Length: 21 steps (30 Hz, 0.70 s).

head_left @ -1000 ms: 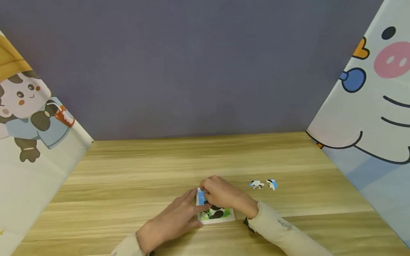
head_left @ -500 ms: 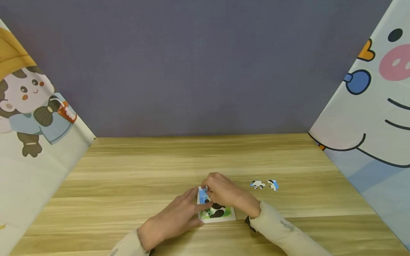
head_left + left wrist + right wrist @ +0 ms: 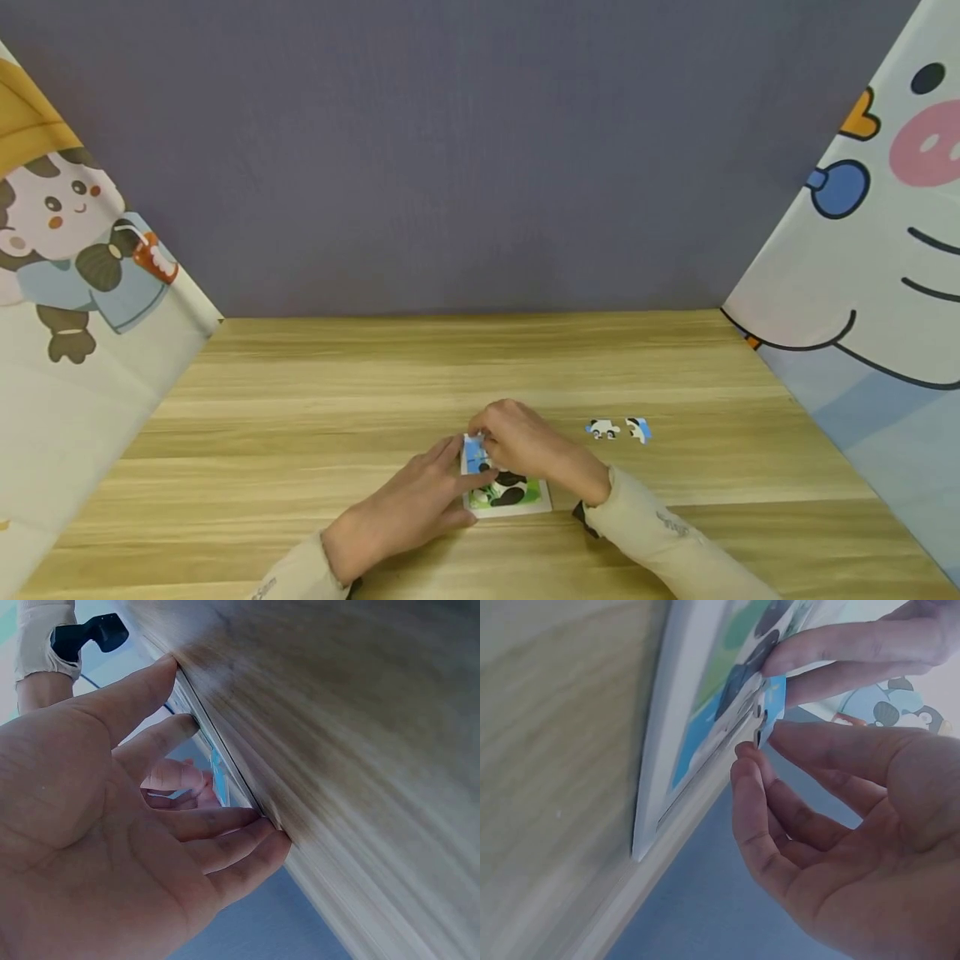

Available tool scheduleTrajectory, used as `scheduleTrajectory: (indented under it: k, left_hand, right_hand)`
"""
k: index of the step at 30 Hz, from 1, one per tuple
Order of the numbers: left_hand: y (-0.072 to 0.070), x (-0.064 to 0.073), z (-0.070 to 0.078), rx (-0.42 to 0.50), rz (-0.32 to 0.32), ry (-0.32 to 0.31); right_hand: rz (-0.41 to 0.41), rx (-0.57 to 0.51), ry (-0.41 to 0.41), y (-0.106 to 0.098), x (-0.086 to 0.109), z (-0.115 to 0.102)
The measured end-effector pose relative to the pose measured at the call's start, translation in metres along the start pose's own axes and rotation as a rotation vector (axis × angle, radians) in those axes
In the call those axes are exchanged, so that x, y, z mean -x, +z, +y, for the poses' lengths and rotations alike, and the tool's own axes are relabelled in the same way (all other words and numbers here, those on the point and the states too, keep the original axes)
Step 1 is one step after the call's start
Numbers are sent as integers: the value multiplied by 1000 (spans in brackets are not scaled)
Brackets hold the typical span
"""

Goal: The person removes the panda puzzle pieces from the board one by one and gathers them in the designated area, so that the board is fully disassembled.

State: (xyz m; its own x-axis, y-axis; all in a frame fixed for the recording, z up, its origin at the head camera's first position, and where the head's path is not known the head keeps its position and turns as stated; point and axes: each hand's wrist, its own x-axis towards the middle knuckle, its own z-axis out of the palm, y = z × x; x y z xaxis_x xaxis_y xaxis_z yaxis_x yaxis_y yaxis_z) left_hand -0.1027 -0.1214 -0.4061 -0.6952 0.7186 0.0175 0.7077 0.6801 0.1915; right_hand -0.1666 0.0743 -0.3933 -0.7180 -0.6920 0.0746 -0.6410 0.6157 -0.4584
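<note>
In the head view, a panda puzzle (image 3: 509,495) with a white border lies flat on a wood-grain table (image 3: 337,392), between a person's 2 bare hands. Its picture shows blue at the upper left, a rounded black-and-white body and green along the bottom; the right hand (image 3: 517,439) hides the upper right. The left hand (image 3: 420,500) lies at the puzzle's left side, fingers spread and mostly straight, 1 crossing the picture. To the right, well apart from the border, lie 2 loose pieces: a face piece (image 3: 603,429), blue at its left end, and a curved piece (image 3: 639,429) in black, white and blue.

In the left wrist view, the left fingertips touch the puzzle's thin edge at table level, extended rather than curled around it.

In the right wrist view, the right hand's thumb and bent fingers pinch a small blue piece (image 3: 775,701), pale with dark marks along 1 side. It stands tilted up at the puzzle's picture; whether it is seated cannot be told.
</note>
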Motion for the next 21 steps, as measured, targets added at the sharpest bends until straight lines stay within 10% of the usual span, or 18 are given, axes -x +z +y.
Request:
scheduleTrajectory:
  k: [21]
  left_hand:
    - [2,-1,-2,10,-10,-10]
  right_hand:
    - [-84,-123,20,-7,2,2]
